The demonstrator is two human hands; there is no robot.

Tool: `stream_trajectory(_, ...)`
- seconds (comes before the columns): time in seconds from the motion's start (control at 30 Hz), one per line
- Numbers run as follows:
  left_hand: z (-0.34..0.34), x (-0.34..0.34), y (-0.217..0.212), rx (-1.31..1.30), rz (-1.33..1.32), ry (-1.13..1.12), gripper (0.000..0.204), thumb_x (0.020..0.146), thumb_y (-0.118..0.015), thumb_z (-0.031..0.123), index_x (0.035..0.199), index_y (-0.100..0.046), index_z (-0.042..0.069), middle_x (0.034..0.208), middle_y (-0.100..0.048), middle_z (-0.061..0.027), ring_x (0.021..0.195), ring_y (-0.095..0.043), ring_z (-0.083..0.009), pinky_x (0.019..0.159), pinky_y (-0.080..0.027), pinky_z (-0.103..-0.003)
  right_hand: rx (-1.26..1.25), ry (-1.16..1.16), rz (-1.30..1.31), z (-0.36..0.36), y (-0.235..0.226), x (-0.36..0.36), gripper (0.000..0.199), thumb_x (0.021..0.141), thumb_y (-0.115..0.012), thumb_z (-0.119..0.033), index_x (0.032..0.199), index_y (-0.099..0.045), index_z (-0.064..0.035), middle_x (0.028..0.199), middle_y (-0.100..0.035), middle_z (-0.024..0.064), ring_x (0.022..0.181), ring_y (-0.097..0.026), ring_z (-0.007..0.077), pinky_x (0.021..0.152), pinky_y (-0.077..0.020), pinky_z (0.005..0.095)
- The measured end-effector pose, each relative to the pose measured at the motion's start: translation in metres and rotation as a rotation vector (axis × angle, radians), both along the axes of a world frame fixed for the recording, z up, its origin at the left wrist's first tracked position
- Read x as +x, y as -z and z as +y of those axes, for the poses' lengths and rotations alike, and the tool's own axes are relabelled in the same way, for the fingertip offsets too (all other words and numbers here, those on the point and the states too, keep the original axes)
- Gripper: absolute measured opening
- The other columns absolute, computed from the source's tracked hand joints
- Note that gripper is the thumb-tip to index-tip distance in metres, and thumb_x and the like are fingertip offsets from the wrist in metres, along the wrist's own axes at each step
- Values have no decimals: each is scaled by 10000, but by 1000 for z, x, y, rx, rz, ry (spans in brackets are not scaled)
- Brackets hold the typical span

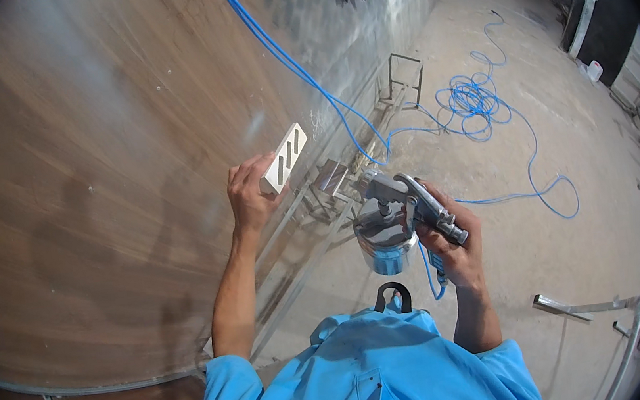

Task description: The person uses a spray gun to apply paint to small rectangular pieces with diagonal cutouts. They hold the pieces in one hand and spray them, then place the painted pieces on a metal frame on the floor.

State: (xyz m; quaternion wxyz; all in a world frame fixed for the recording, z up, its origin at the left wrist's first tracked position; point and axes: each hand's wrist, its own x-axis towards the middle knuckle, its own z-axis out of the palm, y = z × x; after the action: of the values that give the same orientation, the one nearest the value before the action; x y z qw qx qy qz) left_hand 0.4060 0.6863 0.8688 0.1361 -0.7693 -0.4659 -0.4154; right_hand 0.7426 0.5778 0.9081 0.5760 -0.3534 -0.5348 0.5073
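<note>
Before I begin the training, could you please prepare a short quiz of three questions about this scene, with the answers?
1. What is in the left hand? A) a rag; B) a pale slotted block; C) a brush.
2. True or false: the coil of blue hose hangs from the ceiling.
3. Fill in: the spray gun in the right hand has a metal ____ attached.

Key: 1. B; 2. False, it lies on the floor; 3. cup.
</note>
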Motion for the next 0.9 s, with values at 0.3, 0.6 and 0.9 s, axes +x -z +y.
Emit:
stream_trajectory(0.3,-8,-6,-6,-6,56,60,545,730,-837,275,1198,-636,81,1150,-696,-95,1071,-644,-252,902,-451,-395,153,170,-62,7,8,-9,550,896,-711,-235,1334,-540,50,1167,-637,169,1042,-614,232,900,-463,330)
stream_trajectory(0.6,13,6,-5,27,-25,21,544,687,-842,198,1179,-638,89,1148,-699,-67,1047,-646,-239,884,-443,-382,150,150,-89,26,8,3,555,891,-700,-245,1333,-538,49,1092,-649,163,970,-625,222,859,-471,318)
stream_trajectory(0.9,47,60,6,-151,-425,-74,529,730,-841,185,1200,-636,53,1110,-701,-102,1034,-649,-237,868,-506,-391,34,-26,128,46,4,64,552,826,-692,-149,1318,-551,60,985,-667,106,852,-622,171,785,-485,300)
